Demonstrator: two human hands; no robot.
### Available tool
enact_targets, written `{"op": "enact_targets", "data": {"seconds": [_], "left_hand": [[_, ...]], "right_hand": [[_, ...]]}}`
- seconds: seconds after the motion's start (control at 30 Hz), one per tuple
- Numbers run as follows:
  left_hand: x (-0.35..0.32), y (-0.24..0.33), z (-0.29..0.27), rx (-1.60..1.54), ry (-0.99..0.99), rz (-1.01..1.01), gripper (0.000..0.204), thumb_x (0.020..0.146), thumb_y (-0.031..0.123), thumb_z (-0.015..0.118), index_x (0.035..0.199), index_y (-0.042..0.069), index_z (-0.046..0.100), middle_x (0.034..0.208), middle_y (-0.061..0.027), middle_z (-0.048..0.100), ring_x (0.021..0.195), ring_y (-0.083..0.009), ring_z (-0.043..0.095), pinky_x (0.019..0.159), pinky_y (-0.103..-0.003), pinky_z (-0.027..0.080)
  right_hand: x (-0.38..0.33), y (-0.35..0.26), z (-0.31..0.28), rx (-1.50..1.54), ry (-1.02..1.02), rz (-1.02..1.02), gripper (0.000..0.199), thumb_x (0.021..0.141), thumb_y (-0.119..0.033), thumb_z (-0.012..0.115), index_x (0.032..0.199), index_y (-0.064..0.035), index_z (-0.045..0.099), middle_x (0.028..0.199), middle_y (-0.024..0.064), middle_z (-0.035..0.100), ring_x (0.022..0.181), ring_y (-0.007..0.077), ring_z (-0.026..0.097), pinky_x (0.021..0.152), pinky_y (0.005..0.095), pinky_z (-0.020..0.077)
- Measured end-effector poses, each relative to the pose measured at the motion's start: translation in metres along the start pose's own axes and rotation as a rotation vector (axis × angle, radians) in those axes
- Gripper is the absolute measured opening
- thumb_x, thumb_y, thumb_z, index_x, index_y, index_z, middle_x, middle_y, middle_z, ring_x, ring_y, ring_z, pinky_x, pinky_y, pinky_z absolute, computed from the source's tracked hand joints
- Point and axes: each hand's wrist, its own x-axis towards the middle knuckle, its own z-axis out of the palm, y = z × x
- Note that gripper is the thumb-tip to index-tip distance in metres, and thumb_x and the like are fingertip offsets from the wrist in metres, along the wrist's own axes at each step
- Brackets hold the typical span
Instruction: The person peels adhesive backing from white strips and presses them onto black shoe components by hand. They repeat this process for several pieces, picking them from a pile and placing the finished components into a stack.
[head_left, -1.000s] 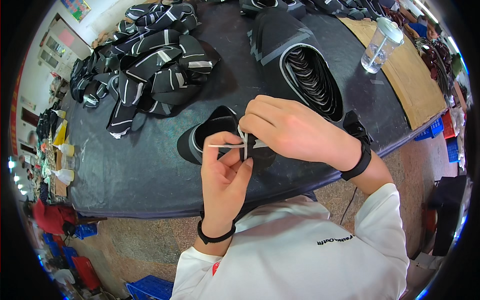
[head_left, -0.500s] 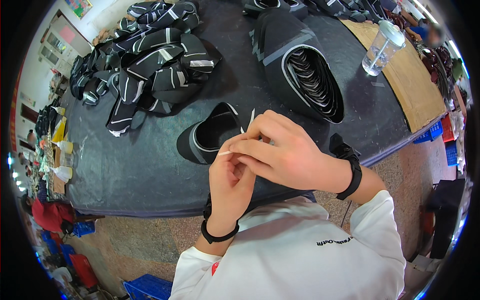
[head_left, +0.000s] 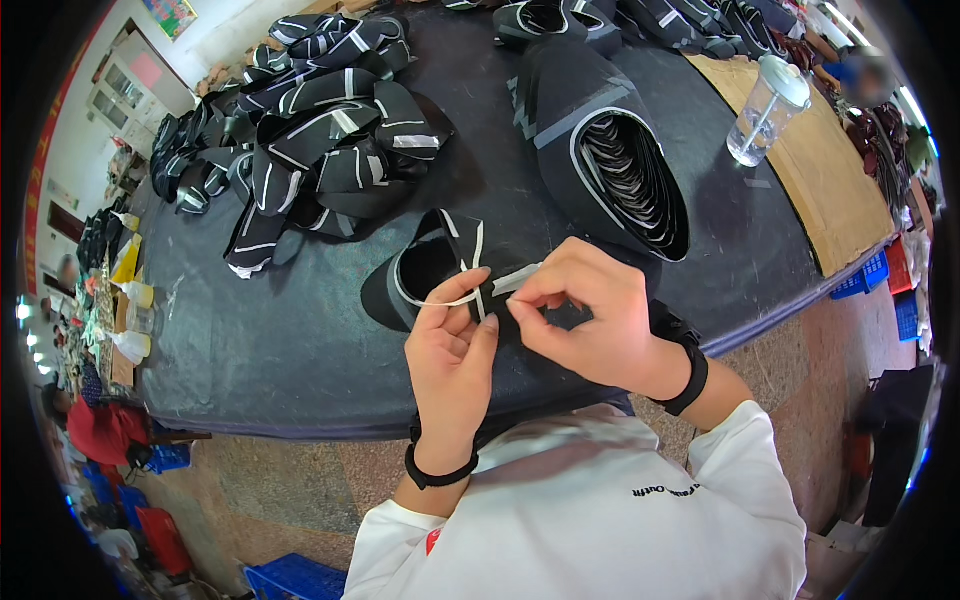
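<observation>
A black shoe upper (head_left: 383, 292) with white edging stands near the table's front edge, curled into a loop with its opening facing up. My left hand (head_left: 450, 350) is closed on its near edge, thumb and forefinger pinching it. A thin white strip (head_left: 479, 240) runs down across the upper, and another crosses by my left forefinger. Just right of it, my right hand (head_left: 590, 315) has thumb and forefinger pressed together beside the upper's edge; what they hold, if anything, is too small to tell. A wider pale strip (head_left: 515, 279) lies along the upper between my hands.
A heap of black uppers with white strips (head_left: 340, 150) lies at the left back. Behind my right hand lies a nested stack of uppers (head_left: 625, 180). A lidded clear jug (head_left: 765, 115) stands by a cardboard sheet (head_left: 830, 190) on the right. Blue crates (head_left: 295, 577) are on the floor.
My hands, earlier together at the fingertips, are now apart, the right one lower and to the right. The upper's right part now shows between them, with the white strips across it.
</observation>
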Motion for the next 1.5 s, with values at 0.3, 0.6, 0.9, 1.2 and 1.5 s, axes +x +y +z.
{"op": "enact_targets", "data": {"seconds": [0.3, 0.6, 0.9, 1.2, 1.5], "left_hand": [[-0.005, -0.014, 0.003, 0.102, -0.027, 0.081, 0.036, 0.085, -0.010, 0.050, 0.120, -0.004, 0.048, 0.110, -0.0067, 0.056, 0.090, -0.0035, 0.052, 0.074, -0.014, 0.041], [-0.004, -0.004, 0.011, 0.111, 0.031, 0.041, 0.032, 0.087, -0.011, 0.049, 0.118, -0.005, 0.049, 0.099, -0.0072, 0.062, 0.090, -0.0064, 0.057, 0.077, -0.017, 0.044], [-0.005, -0.002, 0.012, -0.090, 0.161, 0.038, 0.022, 0.086, -0.008, 0.054, 0.108, -0.005, 0.056, 0.089, -0.0032, 0.063, 0.074, -0.0005, 0.053, 0.064, -0.014, 0.038], [-0.004, -0.003, 0.009, -0.046, 0.167, 0.050, 0.026, 0.088, -0.001, 0.057, 0.113, 0.000, 0.051, 0.070, 0.0039, 0.058, 0.061, 0.0020, 0.043, 0.054, -0.013, 0.029], [-0.001, -0.005, 0.000, 0.203, 0.039, 0.159, 0.038, 0.090, -0.003, 0.054, 0.124, 0.004, 0.039, 0.079, -0.0051, 0.064, 0.061, 0.0019, 0.043, 0.054, -0.012, 0.028]], "right_hand": [[0.003, -0.001, 0.010, -0.096, -0.057, -0.103, 0.022, 0.064, -0.005, 0.071, 0.085, -0.0095, 0.065, 0.080, 0.0019, 0.056, 0.073, 0.0197, 0.053, 0.059, 0.0296, 0.0448], [-0.005, 0.008, 0.014, -0.032, 0.037, -0.033, 0.015, 0.068, -0.001, 0.071, 0.079, -0.0055, 0.062, 0.073, 0.0034, 0.055, 0.065, 0.0187, 0.053, 0.055, 0.0283, 0.0447], [-0.003, 0.008, 0.003, 0.275, -0.034, 0.325, 0.007, 0.077, -0.003, 0.067, 0.081, -0.0013, 0.061, 0.075, 0.0051, 0.057, 0.064, 0.0113, 0.054, 0.057, 0.0244, 0.0438], [-0.001, 0.015, 0.000, 0.418, -0.134, 0.501, 0.005, 0.081, -0.001, 0.066, 0.081, -0.0016, 0.061, 0.077, -0.0014, 0.055, 0.068, 0.0032, 0.050, 0.057, 0.0178, 0.0380], [0.012, 0.016, -0.003, 0.409, -0.162, 0.618, 0.012, 0.078, -0.009, 0.068, 0.079, 0.0020, 0.064, 0.071, 0.0015, 0.059, 0.061, 0.0030, 0.050, 0.055, 0.0195, 0.0400]]}}
